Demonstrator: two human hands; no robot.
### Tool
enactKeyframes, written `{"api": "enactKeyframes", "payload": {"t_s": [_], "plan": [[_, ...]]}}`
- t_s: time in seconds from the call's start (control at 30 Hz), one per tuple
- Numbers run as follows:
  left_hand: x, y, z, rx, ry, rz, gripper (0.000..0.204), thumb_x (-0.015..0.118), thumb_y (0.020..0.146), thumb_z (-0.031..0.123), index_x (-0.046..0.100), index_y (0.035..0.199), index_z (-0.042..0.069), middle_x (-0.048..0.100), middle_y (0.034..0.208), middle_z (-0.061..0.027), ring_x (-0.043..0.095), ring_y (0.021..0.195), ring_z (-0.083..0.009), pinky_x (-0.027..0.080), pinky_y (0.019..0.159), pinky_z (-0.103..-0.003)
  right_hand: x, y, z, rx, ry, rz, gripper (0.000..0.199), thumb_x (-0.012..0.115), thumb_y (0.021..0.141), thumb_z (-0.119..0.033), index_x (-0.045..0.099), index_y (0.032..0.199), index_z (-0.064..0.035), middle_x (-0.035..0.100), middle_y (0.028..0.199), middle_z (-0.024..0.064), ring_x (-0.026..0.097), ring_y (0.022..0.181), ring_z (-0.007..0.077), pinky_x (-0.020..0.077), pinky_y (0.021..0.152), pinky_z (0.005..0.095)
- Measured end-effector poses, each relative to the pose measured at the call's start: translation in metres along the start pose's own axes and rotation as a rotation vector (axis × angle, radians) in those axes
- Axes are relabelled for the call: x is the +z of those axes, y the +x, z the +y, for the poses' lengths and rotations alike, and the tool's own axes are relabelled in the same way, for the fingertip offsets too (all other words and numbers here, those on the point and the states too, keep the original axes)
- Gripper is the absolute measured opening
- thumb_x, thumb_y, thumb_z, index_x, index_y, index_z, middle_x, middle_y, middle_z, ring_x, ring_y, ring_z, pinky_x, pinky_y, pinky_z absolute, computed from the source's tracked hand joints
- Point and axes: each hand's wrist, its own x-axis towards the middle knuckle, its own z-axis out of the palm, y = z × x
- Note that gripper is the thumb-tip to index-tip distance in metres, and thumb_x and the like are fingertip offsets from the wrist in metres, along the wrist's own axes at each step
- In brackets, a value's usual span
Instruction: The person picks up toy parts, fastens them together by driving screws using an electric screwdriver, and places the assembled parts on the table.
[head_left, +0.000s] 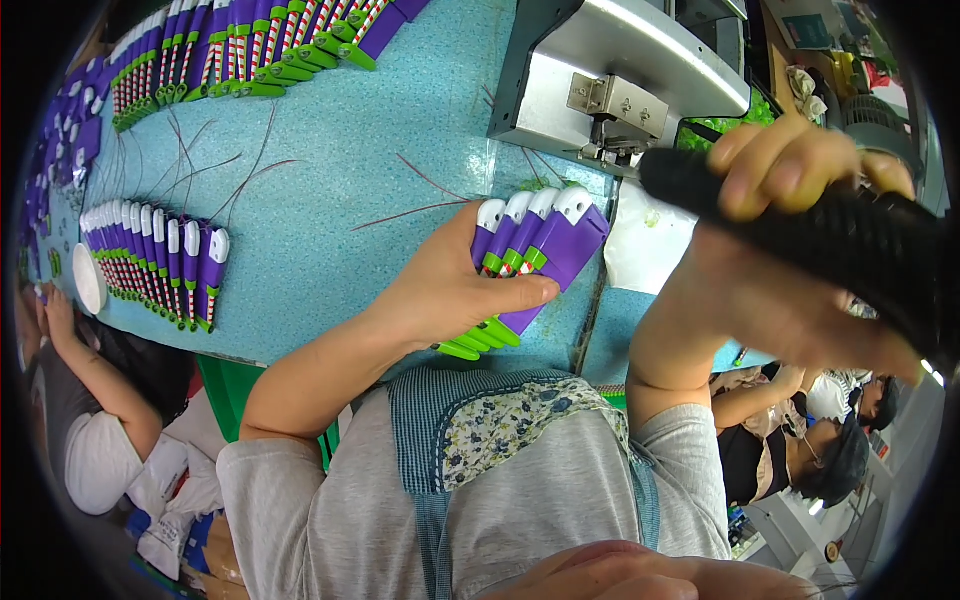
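My left hand (432,285) is closed round a fanned stack of purple plastic pieces (570,250) with white tops, green ends and red-and-white striped sticks. The thumb presses across their front, and thin dark red wires trail from the white ends. My right hand (745,290), raised close to the camera and partly blurred, has its fingers wrapped over a long black ridged object (850,245). What kind of object that is, I cannot make out. Below its tip lies a white sheet (648,240) on the table, beside a metal machine (625,45).
On the blue speckled table (330,180) a row of similar pieces (160,260) stands at the left, near a white round lid or dish (90,280). Another row (260,45) lies at the back. One person (105,410) sits at the left, another (790,450) at the right.
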Motion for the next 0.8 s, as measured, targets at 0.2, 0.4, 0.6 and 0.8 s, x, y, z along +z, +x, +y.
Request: {"api": "enactKeyframes", "payload": {"t_s": [0.2, 0.4, 0.6, 0.8], "plan": [[0.002, 0.004, -0.003, -0.011, 0.017, 0.027, 0.058, 0.083, 0.069, 0.014, 0.05, 0.114, -0.002, 0.063, 0.1, -0.0081, 0.061, 0.088, -0.0135, 0.051, 0.078, -0.029, -0.002, -0.006, 0.011, 0.019, -0.022, -0.012, 0.093, 0.031, 0.077, -0.085, 0.05, 0.118, -0.004, 0.057, 0.078, 0.0135, 0.052, 0.054, 0.0209, 0.0452, 0.057, 0.0373], [0.005, 0.0, 0.001, -0.096, -0.009, 0.008, 0.059, 0.084, 0.068, 0.014, 0.05, 0.114, -0.002, 0.063, 0.1, -0.0078, 0.061, 0.088, -0.0135, 0.05, 0.079, -0.028, 0.031, -0.031, 0.006, 0.133, 0.125, 0.181, 0.094, 0.033, 0.076, -0.085, 0.049, 0.119, -0.0027, 0.055, 0.075, 0.0121, 0.051, 0.05, 0.0199, 0.0437, 0.05, 0.0353], [0.006, 0.001, 0.002, -0.07, -0.071, -0.012, 0.059, 0.084, 0.068, 0.014, 0.05, 0.114, -0.002, 0.063, 0.1, -0.0081, 0.061, 0.088, -0.0133, 0.051, 0.079, -0.029, 0.023, -0.031, 0.009, 0.163, 0.105, 0.11, 0.096, 0.034, 0.075, -0.086, 0.047, 0.122, -0.003, 0.055, 0.075, 0.0127, 0.052, 0.049, 0.021, 0.044, 0.05, 0.0347], [0.004, 0.005, 0.005, -0.087, -0.028, -0.001, 0.057, 0.082, 0.069, 0.012, 0.049, 0.114, -0.002, 0.063, 0.101, -0.0091, 0.061, 0.089, -0.0147, 0.051, 0.079, -0.03, 0.001, -0.004, -0.001, 0.041, 0.001, 0.025, 0.096, 0.039, 0.072, -0.086, 0.05, 0.122, -0.0046, 0.056, 0.078, 0.0126, 0.054, 0.059, 0.0239, 0.0451, 0.06, 0.0392]]}}
